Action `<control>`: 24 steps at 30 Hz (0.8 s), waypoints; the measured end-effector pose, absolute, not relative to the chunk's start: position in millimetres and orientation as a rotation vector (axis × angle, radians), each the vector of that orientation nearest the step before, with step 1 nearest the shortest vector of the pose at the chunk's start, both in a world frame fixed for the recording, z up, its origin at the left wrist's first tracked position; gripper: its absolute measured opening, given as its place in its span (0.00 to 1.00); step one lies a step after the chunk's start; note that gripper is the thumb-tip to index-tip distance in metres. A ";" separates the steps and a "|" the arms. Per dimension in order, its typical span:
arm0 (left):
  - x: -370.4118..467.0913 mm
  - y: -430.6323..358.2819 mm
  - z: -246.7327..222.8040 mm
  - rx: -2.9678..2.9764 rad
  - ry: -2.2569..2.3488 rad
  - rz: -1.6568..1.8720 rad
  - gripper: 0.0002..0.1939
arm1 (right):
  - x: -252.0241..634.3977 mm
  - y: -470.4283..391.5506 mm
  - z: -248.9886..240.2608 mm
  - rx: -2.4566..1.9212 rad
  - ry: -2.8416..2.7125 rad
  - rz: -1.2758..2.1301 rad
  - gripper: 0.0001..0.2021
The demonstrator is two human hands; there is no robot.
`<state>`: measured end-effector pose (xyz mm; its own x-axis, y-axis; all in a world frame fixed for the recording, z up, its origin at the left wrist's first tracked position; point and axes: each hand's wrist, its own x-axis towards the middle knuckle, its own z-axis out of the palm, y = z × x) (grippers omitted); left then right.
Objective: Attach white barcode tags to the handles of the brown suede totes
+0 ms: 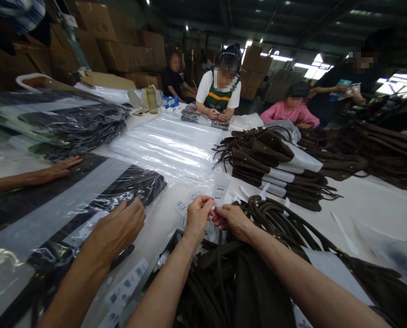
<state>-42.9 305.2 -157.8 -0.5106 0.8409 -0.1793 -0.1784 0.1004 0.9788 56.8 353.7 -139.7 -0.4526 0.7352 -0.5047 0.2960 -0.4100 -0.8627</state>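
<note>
My left hand (198,214) and my right hand (232,219) meet near the middle of the view, fingertips close together in a pinch. Between them rises a small clear plastic packet with a printed white label (221,187). Beneath and around my hands lie more labelled packets (181,207) on the white table. Dark brown straps (270,212) curve just right of my right hand. A pile of dark brown material (244,282) spreads below my forearms.
At the left, another person's hands (119,228) rest over plastic-wrapped dark goods (131,182). Clear plastic sheets (165,143) lie ahead. Stacked brown items (275,168) stand to the right. Several people are around the table. A sticker strip (126,284) lies lower left.
</note>
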 end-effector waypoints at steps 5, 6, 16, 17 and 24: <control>-21.4 302.4 -193.9 0.780 1.518 1.290 0.13 | 68.3 369.8 -140.9 -1.389 -1.324 1.777 0.08; -17.7 301.7 -202.5 0.824 1.518 1.237 0.12 | 68.9 370.6 -140.8 -1.377 -1.304 1.763 0.08; -7.5 290.6 -253.8 0.908 1.613 1.100 0.11 | 66.2 384.2 -85.7 -1.088 -1.111 1.647 0.08; -8.1 290.4 -254.4 0.895 1.620 1.105 0.10 | 66.6 388.6 -74.0 -1.042 -1.103 1.644 0.07; -25.8 292.0 -207.6 0.818 1.648 1.283 0.10 | 91.3 381.3 -23.2 -1.001 -1.122 1.753 0.06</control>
<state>-25.8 292.0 -207.6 -0.4066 0.8824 -0.2366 -0.0127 0.2535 0.9673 91.3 381.3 -23.2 -0.3589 0.9136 -0.1910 -0.2092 -0.2782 -0.9375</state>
